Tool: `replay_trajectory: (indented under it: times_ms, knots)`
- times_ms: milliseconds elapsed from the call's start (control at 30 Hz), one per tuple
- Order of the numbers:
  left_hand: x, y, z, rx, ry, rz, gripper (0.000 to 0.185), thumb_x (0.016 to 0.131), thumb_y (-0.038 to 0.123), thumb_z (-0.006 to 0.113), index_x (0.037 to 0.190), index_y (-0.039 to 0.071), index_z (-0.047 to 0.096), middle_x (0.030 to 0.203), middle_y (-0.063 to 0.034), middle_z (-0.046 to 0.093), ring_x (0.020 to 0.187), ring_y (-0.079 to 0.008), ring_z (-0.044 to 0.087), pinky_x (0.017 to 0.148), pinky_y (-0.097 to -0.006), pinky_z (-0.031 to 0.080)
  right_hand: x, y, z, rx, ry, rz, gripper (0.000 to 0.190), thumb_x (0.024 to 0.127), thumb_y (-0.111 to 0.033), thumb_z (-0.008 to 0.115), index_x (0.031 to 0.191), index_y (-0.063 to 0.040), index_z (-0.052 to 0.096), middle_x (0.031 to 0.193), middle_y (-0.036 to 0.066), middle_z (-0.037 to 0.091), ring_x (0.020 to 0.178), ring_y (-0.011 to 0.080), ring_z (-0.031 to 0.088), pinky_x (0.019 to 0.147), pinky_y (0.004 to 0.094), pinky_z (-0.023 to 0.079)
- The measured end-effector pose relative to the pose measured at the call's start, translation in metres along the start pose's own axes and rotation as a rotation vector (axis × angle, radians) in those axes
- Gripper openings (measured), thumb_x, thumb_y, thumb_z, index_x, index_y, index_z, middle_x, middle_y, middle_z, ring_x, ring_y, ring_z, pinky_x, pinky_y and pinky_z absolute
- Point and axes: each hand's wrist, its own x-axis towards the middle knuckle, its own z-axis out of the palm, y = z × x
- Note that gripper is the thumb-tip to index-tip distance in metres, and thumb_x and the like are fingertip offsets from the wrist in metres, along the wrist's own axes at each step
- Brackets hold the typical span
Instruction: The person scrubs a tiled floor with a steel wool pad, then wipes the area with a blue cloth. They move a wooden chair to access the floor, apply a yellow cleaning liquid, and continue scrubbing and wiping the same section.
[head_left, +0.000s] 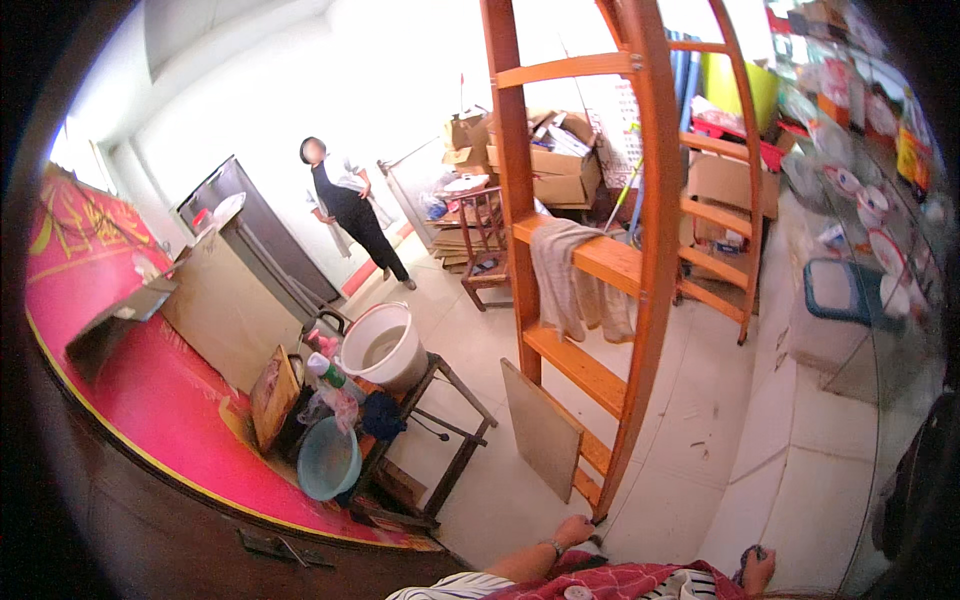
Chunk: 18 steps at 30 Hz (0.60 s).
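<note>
My left hand (576, 531), with a watch on its wrist, is at the bottom near the foot of an orange wooden stepladder (652, 247). Its fingers are curled, and I make out nothing held in them. To the right, my right hand (759, 568) is low beside my red patterned apron (637, 579). Something dark shows at its fingers and wrist; I cannot tell whether the hand holds it. A grey-beige cloth (562, 277) hangs over a ladder step. Against the lower steps leans a flat board (541, 431).
A person (341, 199) stands by the far wall. On the left, a dark wooden stand (457, 457) bears a white bucket (382, 345); a blue-green basin (328, 459) is beside it. Cardboard boxes (562, 176) are piled behind the ladder. A glass pane (862, 450) is on the right.
</note>
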Motion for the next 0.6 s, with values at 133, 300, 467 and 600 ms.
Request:
replay_trajectory:
  times_ms: [133, 300, 467, 600]
  knots:
    - [0.052, 0.019, -0.023, -0.331, -0.295, -0.023, 0.037, 0.084, 0.030, 0.052, 0.098, -0.002, 0.065, 0.098, -0.0267, 0.064, 0.093, -0.0423, 0.062, 0.083, -0.0476, 0.049, 0.024, 0.005, 0.001, -0.102, -0.262, -0.141, 0.055, 0.079, -0.047, 0.069, 0.107, 0.000, 0.061, 0.098, 0.017, 0.066, 0.092, 0.0293, 0.062, 0.085, 0.0407, 0.048]
    - [0.088, 0.022, -0.095, -0.370, -0.195, 0.012, 0.030, 0.086, 0.030, 0.056, 0.094, 0.003, 0.065, 0.089, -0.0219, 0.065, 0.082, -0.0394, 0.062, 0.075, -0.0471, 0.049, -0.001, -0.055, 0.048, -0.064, -0.279, -0.227, 0.039, 0.079, -0.032, 0.073, 0.098, -0.001, 0.060, 0.090, 0.013, 0.067, 0.081, 0.0205, 0.062, 0.076, 0.0372, 0.051]
    - [0.079, -0.081, -0.110, -0.488, -0.116, -0.251, 0.031, 0.083, 0.027, 0.056, 0.101, 0.004, 0.067, 0.100, -0.0216, 0.066, 0.096, -0.0379, 0.062, 0.084, -0.0452, 0.049, -0.025, -0.155, 0.125, 0.065, -0.458, -0.555, 0.028, 0.077, -0.020, 0.070, 0.095, 0.000, 0.062, 0.090, 0.018, 0.063, 0.087, 0.0337, 0.062, 0.080, 0.0422, 0.048]
    - [0.049, -0.116, -0.135, -0.734, -0.025, -0.590, 0.033, 0.083, 0.029, 0.057, 0.104, 0.006, 0.068, 0.099, -0.0195, 0.067, 0.093, -0.0348, 0.064, 0.082, -0.0420, 0.050, -0.055, -0.269, 0.141, -0.014, -0.596, -0.789, 0.031, 0.077, -0.022, 0.071, 0.099, -0.003, 0.063, 0.092, 0.017, 0.065, 0.088, 0.0300, 0.063, 0.080, 0.0388, 0.050]
